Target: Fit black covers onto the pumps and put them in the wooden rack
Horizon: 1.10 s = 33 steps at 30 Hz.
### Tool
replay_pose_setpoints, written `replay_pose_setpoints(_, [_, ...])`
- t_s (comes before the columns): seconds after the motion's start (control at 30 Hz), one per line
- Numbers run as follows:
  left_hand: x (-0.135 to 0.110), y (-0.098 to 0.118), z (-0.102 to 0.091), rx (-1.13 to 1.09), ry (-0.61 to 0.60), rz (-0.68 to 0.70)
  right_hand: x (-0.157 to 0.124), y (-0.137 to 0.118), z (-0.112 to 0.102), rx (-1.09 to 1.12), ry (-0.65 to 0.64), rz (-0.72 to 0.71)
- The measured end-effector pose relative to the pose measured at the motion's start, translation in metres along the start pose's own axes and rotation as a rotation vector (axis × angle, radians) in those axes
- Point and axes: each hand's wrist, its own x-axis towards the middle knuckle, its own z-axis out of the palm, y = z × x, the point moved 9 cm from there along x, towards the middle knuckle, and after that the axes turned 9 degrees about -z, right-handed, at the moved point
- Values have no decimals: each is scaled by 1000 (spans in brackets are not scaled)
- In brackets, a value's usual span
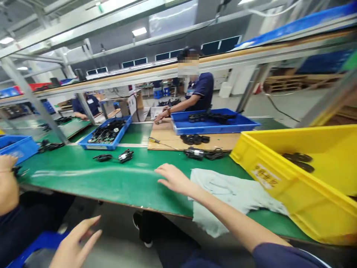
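My right hand (174, 179) hovers over the green tabletop (134, 186), fingers stretched out, holding nothing. Just to its right, a pale blue cloth (223, 190) lies partly over the table's front edge. Lower down, in front of that edge, my left hand (78, 242) is in the air with thumb and fingers apart and nothing in them. Beyond my right hand lie a black corded device (194, 153) with a white label and its coiled cable (214, 153). A second such device (126, 155) with its cable rests farther left.
A yellow bin (281, 193) with black round parts stands at right. Blue trays (214, 129) (96, 147) of black parts sit at the back. A screwdriver (154, 140) and black rings (194, 139) lie on a brown board. A co-worker (205, 87) stands opposite; another person's arm (7, 186) is at left.
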Motion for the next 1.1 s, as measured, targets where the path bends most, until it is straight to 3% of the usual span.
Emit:
replay_pose_setpoints(0.1, [52,127,101,-151,-236,207,-59,124,-41,-178,69,380])
replay_pose_setpoints(0.2, [80,239,184,-179,-400,380,-101,206,-59,-193,120,536])
replay_pose_setpoints(0.3, [92,312,236,-105,-464,517,-118,247,-55,-126,123,549])
replay_pose_setpoints(0.43, [100,369,267,40,-387,726,-118,245,-40,-4,135,458])
replay_pose_setpoints(0.53, [106,384,285,111,-350,790,-107,209,-26,181,137,267])
replay_pose_setpoints(0.63, [111,377,306,217,-408,757,-95,175,-20,291,102,104])
replay_pose_setpoints(0.7, [116,366,315,262,-453,700,-95,170,-21,251,62,109])
replay_pose_setpoints(0.8, [126,351,319,301,-506,564,-112,190,-35,175,106,270])
replay_pose_setpoints(0.9, [129,346,318,285,-527,490,-143,228,-42,318,260,580])
replay_pose_setpoints(1.0, [125,347,313,160,-493,488,-164,250,-25,523,336,822])
replay_pose_setpoints(1.1, [117,341,304,-74,-454,458,-159,248,-7,666,360,888])
